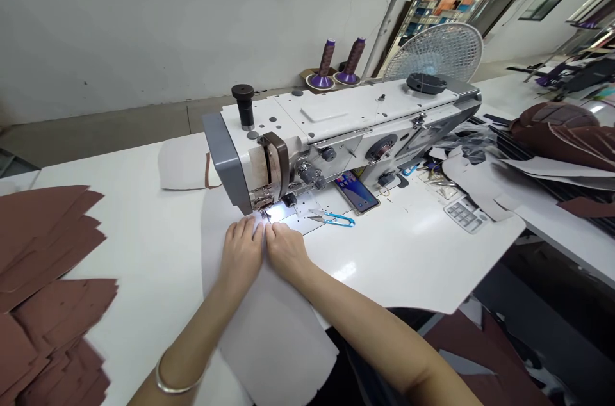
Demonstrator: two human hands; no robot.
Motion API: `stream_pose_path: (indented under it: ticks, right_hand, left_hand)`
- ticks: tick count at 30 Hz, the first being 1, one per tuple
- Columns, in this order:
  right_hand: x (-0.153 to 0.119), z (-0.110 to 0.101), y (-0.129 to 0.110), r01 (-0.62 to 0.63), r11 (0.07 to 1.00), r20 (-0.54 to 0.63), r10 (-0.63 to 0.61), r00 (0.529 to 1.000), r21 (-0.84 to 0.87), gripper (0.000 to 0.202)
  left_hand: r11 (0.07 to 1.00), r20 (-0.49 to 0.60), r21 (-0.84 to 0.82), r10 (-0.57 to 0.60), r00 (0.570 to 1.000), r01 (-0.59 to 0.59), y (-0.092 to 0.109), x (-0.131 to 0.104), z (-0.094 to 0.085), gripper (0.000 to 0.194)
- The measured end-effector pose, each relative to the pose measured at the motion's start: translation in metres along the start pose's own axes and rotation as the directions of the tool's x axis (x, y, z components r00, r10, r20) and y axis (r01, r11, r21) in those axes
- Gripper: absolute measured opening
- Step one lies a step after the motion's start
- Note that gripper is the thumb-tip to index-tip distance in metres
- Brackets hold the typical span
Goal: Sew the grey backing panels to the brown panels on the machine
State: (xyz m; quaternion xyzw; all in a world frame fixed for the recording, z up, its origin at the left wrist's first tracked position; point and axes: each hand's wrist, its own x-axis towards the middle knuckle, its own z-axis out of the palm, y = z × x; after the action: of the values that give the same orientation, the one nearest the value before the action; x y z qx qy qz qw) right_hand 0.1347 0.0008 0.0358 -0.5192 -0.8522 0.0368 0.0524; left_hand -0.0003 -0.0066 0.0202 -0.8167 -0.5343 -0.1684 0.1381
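A pale grey sheet piece (pixel 281 335), perhaps leather or fabric seen from its back, lies under the sewing machine's presser foot (pixel 264 214) and hangs toward me over the table edge. My left hand (pixel 243 249) rests on it just left of the needle area, fingers laid out over the sheet and thumb along the seam line. Close beside it, my right hand (pixel 287 252) has its fingers bent together on the sheet, tips at the seam line just before the foot. A lamp lights the foot. Blue thread snips (pixel 336 219) lie right of my right hand.
The white sewing machine (pixel 336 118) spans the table behind my hands. A phone (pixel 358 193) lies under its arm. Stacks of brown pieces (pixel 52 246) sit at left. Two thread cones (pixel 326 60) and a fan (pixel 435 52) stand behind. Scraps (pixel 473 178) lie at right.
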Motion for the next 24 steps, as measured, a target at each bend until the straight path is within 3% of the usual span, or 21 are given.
stream_pose_path:
  ticks: [7, 24]
  right_hand:
    - [0.0004, 0.0013, 0.0, -0.005, 1.0, 0.007, 0.005, 1.0, 0.004, 0.02]
    - [0.0014, 0.002, 0.0006, -0.034, 0.999, 0.019, 0.034, 0.999, 0.011, 0.019]
  left_hand:
    - [1.0, -0.034, -0.019, 0.008, 0.999, -0.009, 0.0025, -0.0005, 0.0018, 0.03]
    - [0.999, 0.002, -0.041, -0.015, 1.0, 0.015, -0.0003, 0.0001, 0.0038, 0.033]
